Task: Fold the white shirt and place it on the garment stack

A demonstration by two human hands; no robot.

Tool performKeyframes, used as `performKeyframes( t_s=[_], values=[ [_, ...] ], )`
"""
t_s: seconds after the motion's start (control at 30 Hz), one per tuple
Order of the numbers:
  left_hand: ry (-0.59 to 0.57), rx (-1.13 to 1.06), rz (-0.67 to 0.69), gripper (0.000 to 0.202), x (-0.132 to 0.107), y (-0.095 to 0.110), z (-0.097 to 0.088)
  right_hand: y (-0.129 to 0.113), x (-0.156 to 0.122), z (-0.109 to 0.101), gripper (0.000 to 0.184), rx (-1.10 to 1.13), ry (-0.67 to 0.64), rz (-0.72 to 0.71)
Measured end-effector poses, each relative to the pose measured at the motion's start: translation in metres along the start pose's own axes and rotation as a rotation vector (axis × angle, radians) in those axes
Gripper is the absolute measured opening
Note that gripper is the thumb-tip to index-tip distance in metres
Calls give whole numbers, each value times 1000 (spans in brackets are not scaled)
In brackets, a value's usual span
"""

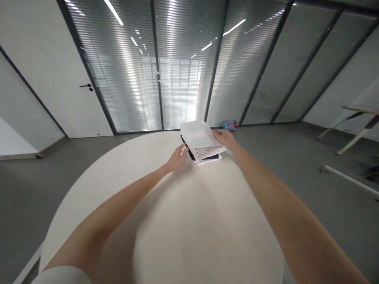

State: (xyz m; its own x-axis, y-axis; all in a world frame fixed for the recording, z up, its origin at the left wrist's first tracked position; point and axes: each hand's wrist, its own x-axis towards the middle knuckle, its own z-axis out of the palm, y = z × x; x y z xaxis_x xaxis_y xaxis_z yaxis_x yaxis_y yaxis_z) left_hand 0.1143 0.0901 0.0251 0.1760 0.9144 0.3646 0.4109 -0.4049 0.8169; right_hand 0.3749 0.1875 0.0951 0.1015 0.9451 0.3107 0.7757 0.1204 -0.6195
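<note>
Right here at the bottom of the frame, the round white smooth-topped table (207,236) spreads wide, its left edge curving up from the lower left, its right edge running close beneath the bare right forearm (266,189). Plain tabletop lies between the arms and left of the bare left forearm (130,199), so there's sideways room; on the right, that rim is near, with the grey floor (296,157) opening beyond it.

Up to the hands now, both reaching toward the table's far rim, just right of centre! The left hand (177,157) is half curled, fingertips at the stack's left side; grip or mere touch, I can't tell. Between the hands sits the white, layered, folded stack (197,136), paper or cloth, hard to say, above a thin dark flat piece (211,157) with a pale edge. And the right hand (225,138) has its fingers bent around the stack's right edge, gripping it. Whether the bundle rests on the table or is raised, I can't make out.

Past the right hand, a small blue-and-red object (230,126) lies on the floor. Behind everything, the dark-framed glass partition with pale blinds (183,79) spans the upper frame, a white door with a black handle (59,75) at upper left.
</note>
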Motion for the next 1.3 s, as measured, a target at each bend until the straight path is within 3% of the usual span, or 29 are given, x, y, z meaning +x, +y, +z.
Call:
performKeyframes(
  t_s=[0.1,0.13,0.2,0.27,0.37,0.43,0.57,0.67,1.3],
  values=[
    [-122,344,170,56,-61,8,-36,-27,-39,-13,43,47,272,-261],
    [-166,447,221,54,-81,11,-50,-36,-60,-14,40,87,284,-410],
    [-240,589,287,51,-116,18,-74,-54,-109,-11,37,156,142,-674],
    [-296,654,296,51,-141,22,-94,-68,-158,0,38,143,-97,-858],
    [-364,692,262,56,-164,18,-110,-75,-212,24,45,-9,-355,-920],
    [-411,700,250,61,-172,13,-114,-72,-230,38,55,-91,-485,-917],
    [-483,656,245,68,-181,9,-112,-59,-239,50,80,-156,-716,-906],
    [-523,621,239,70,-184,11,-108,-52,-240,49,86,-166,-816,-857],
    [-591,612,209,73,-183,8,-108,-50,-242,50,84,-139,-856,-816]
  ],
)
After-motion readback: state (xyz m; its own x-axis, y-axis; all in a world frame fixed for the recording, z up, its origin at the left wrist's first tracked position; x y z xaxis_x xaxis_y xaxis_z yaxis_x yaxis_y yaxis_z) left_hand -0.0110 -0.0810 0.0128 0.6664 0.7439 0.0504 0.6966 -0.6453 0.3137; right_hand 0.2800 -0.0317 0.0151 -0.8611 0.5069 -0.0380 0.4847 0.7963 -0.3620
